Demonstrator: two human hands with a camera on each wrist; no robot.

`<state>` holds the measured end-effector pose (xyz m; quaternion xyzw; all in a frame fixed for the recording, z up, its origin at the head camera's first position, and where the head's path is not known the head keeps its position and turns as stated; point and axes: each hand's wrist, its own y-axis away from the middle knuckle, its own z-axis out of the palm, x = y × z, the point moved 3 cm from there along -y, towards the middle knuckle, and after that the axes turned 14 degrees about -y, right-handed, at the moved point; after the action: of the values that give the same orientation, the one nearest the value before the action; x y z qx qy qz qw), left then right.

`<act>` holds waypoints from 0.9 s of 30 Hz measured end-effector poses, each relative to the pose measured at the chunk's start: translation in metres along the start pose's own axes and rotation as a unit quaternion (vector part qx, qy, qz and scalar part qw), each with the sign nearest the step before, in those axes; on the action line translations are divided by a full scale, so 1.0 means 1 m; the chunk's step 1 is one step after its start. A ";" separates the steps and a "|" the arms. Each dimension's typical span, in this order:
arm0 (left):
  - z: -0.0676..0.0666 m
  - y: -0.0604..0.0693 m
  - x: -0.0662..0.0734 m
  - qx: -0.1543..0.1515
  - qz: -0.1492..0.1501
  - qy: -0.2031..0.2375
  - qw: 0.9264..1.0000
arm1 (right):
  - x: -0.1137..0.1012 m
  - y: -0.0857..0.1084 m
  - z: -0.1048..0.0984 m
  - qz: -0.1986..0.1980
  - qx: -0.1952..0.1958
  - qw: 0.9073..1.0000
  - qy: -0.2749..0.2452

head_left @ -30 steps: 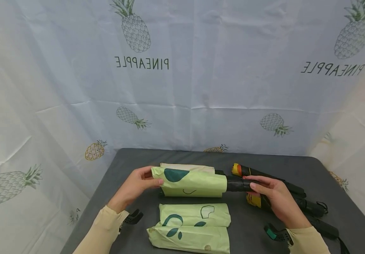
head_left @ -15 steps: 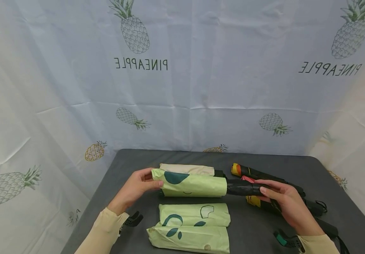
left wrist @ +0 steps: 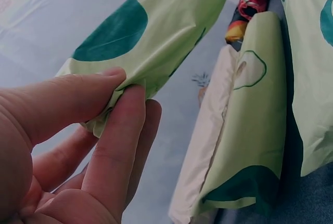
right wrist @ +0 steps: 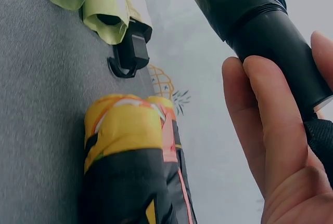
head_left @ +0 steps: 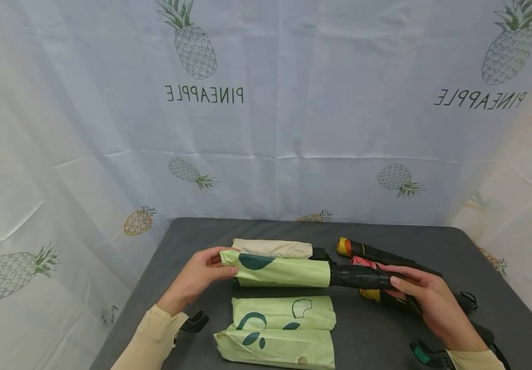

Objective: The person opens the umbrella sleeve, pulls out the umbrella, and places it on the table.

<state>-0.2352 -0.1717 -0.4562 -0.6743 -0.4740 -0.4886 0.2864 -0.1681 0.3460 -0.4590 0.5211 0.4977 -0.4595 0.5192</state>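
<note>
My left hand [head_left: 201,277] pinches the closed-looking left end of a light green sleeve [head_left: 284,271] printed with dark green shapes. In the left wrist view, thumb and fingertips bunch the fabric of that sleeve [left wrist: 171,16]. Out of its right end sticks a folded black umbrella [head_left: 355,276]. My right hand [head_left: 425,295] grips the umbrella near its handle end; the right wrist view shows fingers and thumb around the smooth black handle [right wrist: 276,44], with a strap beside them. Both hands hold sleeve and umbrella roughly level above the table. The part of the umbrella inside the sleeve is hidden.
Two flat green sleeves [head_left: 284,347] lie nearest on the dark grey table [head_left: 191,231]. A cream sleeve [head_left: 275,247] with a black handle showing lies behind. Several folded black umbrellas with yellow or red ends [head_left: 369,294] lie at right. Pineapple-print cloth [head_left: 275,128] surrounds the table.
My right hand has moved to the right and slightly nearer, drawing more of the umbrella out of the sleeve. The left hand stays in place, and the held sleeve has tipped a little.
</note>
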 end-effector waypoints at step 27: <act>0.001 0.007 -0.017 0.017 -0.016 -0.017 1.000 | 0.028 0.043 -0.079 0.103 0.038 0.993 0.043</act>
<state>-0.2297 -0.1793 -0.4717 -0.6699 -0.4975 -0.4738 0.2816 -0.1259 0.4275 -0.4799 0.6087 0.4454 -0.3993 0.5213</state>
